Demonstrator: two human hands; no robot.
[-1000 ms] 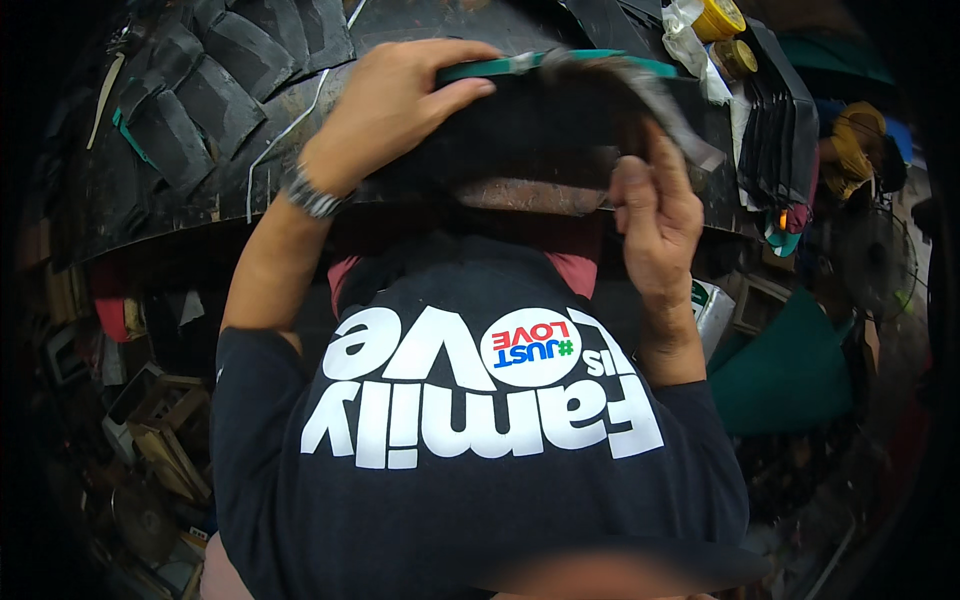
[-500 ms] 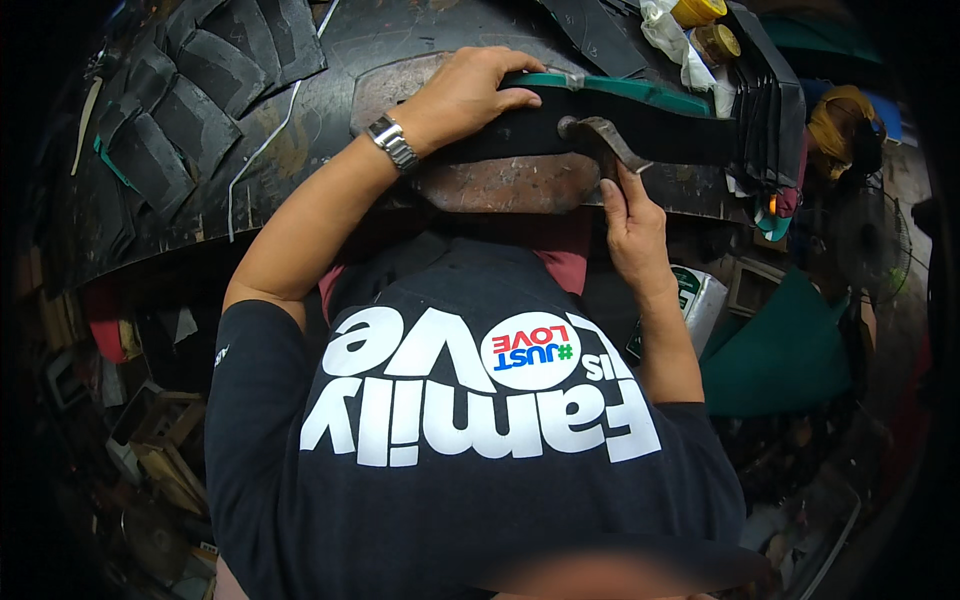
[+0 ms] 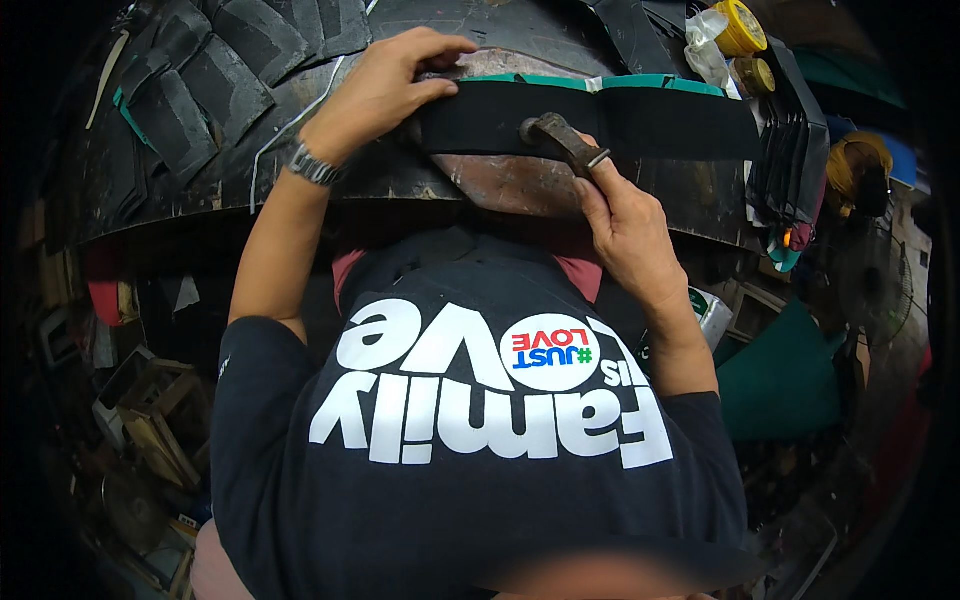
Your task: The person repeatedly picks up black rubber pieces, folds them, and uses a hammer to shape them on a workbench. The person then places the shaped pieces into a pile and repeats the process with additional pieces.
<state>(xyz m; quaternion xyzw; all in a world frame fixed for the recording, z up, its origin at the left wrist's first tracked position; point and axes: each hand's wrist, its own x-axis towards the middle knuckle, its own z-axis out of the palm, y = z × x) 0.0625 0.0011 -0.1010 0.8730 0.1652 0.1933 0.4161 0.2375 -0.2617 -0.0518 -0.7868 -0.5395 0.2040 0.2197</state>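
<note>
A long black strip of sheet material [image 3: 480, 120] with a teal far edge lies across a worn brown slab on the bench. My left hand [image 3: 385, 95] is at the strip's left end, its thumb tip by the corner. The index finger stretches out apart from the thumb, and the other fingers are partly curled. In my right hand [image 3: 635, 235] is a hammer [image 3: 568, 142], gripped close to its dark metal head. That head is over the strip's middle; whether it touches the strip I cannot tell.
Dark flat pieces [image 3: 225, 90] lie overlapping at the far left, beside a thin white cord [image 3: 290, 125]. At the right are a stack of folded black pieces [image 3: 790, 150], a yellow container [image 3: 740, 28] and a crumpled white plastic bag [image 3: 706, 50]. A fan [image 3: 875, 270] stands beyond.
My left hand has come off the strip's teal edge and moved left to its end. The hammer has turned in my right hand and shifted left along the strip.
</note>
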